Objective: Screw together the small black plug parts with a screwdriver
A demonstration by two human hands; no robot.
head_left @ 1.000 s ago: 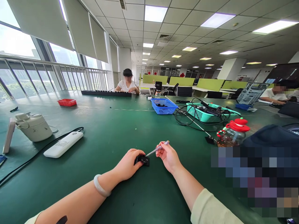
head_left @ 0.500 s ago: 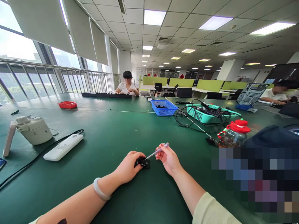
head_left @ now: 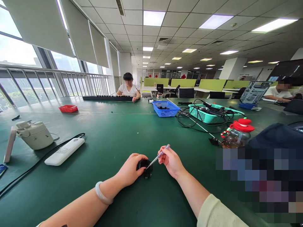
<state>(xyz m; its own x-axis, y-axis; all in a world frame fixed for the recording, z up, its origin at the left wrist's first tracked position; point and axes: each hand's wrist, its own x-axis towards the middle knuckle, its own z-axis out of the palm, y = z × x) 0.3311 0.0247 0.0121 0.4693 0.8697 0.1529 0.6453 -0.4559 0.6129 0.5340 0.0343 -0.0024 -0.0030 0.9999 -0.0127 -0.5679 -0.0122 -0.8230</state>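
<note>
My left hand (head_left: pixel 131 168) is closed around a small black part (head_left: pixel 148 170) on the green table, thumb and fingers gripping its left side. Small shiny bits show at the near edge of that part; I cannot make out what they are. In my right hand (head_left: pixel 172 162) is a slim screwdriver (head_left: pixel 156 159) with a clear purplish handle, pinched between the fingers. Its metal shaft slants down to the left, and the tip meets the black part close to my left thumb. My left palm and fingers hide much of the part.
On the green table (head_left: pixel 99 145), a white power bank (head_left: pixel 65 152), a cable and a beige pot-like container (head_left: pixel 35 135) lie left. Ahead are a red tray (head_left: pixel 68 108), a blue basket (head_left: pixel 166 108) and a teal basket (head_left: pixel 205 118) of cables. A red-lidded jug (head_left: pixel 238 135) stands right; two people sit beyond.
The black part has turned in my left hand, so its shiny bits now point toward me. The screwdriver tip has shifted slightly down and left. The far person's hand has moved down to the table.
</note>
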